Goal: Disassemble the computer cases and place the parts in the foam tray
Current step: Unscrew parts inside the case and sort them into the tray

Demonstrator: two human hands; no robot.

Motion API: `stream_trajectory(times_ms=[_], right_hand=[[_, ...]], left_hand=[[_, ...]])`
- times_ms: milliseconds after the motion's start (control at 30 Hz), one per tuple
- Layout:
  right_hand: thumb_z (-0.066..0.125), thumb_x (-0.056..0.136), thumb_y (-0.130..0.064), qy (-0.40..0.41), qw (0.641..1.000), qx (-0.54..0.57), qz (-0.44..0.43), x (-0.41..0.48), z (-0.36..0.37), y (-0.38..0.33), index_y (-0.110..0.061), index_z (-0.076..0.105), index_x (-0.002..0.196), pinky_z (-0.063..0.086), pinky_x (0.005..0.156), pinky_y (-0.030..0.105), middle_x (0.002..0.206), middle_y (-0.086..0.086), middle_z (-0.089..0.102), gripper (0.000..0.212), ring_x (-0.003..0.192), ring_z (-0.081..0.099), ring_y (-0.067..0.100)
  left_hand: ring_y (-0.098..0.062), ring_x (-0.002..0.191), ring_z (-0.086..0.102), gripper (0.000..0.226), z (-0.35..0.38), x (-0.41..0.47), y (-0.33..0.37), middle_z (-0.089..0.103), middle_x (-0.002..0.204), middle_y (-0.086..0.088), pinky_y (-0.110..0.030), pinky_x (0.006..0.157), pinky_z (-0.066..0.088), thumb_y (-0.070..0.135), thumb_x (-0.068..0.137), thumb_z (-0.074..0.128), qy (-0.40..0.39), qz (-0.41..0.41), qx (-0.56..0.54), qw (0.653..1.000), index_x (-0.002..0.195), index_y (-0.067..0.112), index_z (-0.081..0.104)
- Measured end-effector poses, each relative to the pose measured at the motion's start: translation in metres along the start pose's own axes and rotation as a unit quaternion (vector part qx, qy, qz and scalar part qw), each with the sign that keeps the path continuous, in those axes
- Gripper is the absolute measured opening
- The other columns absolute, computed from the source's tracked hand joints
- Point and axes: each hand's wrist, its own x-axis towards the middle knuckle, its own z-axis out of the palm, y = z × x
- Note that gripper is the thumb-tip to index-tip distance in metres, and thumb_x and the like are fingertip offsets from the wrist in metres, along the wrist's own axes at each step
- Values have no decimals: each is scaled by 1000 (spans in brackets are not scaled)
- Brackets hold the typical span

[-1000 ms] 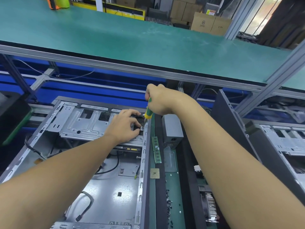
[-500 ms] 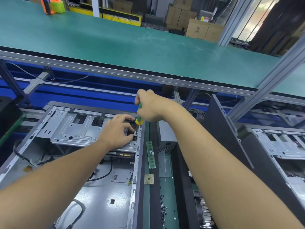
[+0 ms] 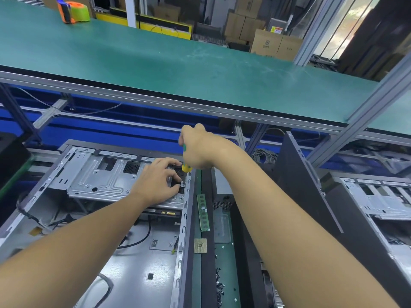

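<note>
The open grey computer case (image 3: 138, 274) lies on its side at left, drive cage (image 3: 100, 178) across its far end. Just right of it lie a green memory stick (image 3: 203, 212) and, nearer, a gold processor chip (image 3: 200, 245).
</note>
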Motion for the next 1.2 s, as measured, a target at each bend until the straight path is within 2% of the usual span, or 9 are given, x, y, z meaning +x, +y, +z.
stream_trajectory(times_ms=[200, 367, 533, 667, 733, 833, 900, 1067, 1200], right_hand=[[50, 101, -42, 34, 998, 20, 51, -2, 8, -3, -17, 33, 139, 37, 62, 38, 136, 13, 34, 49, 96, 42, 33], [41, 107, -25, 99, 994, 14, 44, 4, 11, 2, -11, 38, 120, 31, 51, 33, 93, 7, 49, 20, 72, 49, 23], [50, 96, -9, -19, 998, 54, -4, -2, -3, 2, -13, 45, 125, 40, 68, 38, 121, 6, 42, 30, 102, 43, 31], [54, 99, -38, 27, 999, 30, 27, -1, 6, 1, -15, 37, 132, 37, 67, 39, 135, 12, 38, 43, 108, 44, 33], [40, 102, -55, 71, 995, 35, 57, -1, 9, -2, -13, 34, 138, 30, 56, 35, 119, 10, 47, 56, 95, 46, 31], [38, 107, -37, 97, 994, 28, 39, 1, 13, -2, -9, 40, 124, 26, 50, 34, 94, 6, 49, 33, 84, 50, 30], [44, 104, -20, 76, 996, 30, 20, 1, 10, 0, -9, 41, 114, 32, 53, 34, 107, 11, 51, 15, 88, 50, 31], [53, 96, -17, -4, 1000, 20, 12, -3, 0, 1, -14, 42, 131, 42, 78, 43, 140, 12, 36, 37, 126, 37, 36], [40, 104, -47, 72, 996, 32, 40, 1, 10, 1, -11, 38, 135, 36, 68, 39, 135, 14, 46, 47, 100, 49, 31]], left_hand=[[-7, 118, 38, 10, -1, 0, 1, 41, 109, 28, -43, 96, 41, 40, 75, 66, 1, -1, 4, 1000, 80, 37, 73], [-4, 122, 36, 11, 0, 2, -1, 40, 117, 33, -42, 100, 39, 44, 74, 63, -13, -2, 7, 1000, 79, 40, 71], [-5, 117, 38, 15, 2, 0, -3, 40, 111, 33, -42, 94, 43, 45, 73, 61, 11, 3, 13, 1000, 79, 37, 73], [-9, 116, 41, 15, 2, 1, -3, 42, 109, 29, -44, 93, 44, 46, 71, 61, 7, 3, 13, 1000, 78, 38, 72], [-8, 117, 41, 10, 1, 1, -3, 42, 113, 32, -43, 94, 44, 45, 71, 62, 1, 5, 6, 1000, 77, 41, 69], [-6, 116, 40, 10, 2, 1, -3, 41, 113, 34, -42, 93, 44, 44, 72, 63, 2, 5, 8, 1000, 77, 40, 70], [-7, 115, 40, 10, 3, 1, -4, 40, 111, 34, -41, 93, 44, 43, 73, 65, 8, 7, 13, 1000, 78, 39, 72], [-6, 114, 39, 16, 3, 2, -4, 39, 110, 32, -42, 91, 44, 46, 71, 61, 17, 7, 20, 1000, 78, 38, 73], [-3, 115, 39, 15, 3, 1, -5, 39, 112, 35, -40, 92, 43, 49, 71, 59, 10, 9, 16, 1000, 77, 41, 70]])
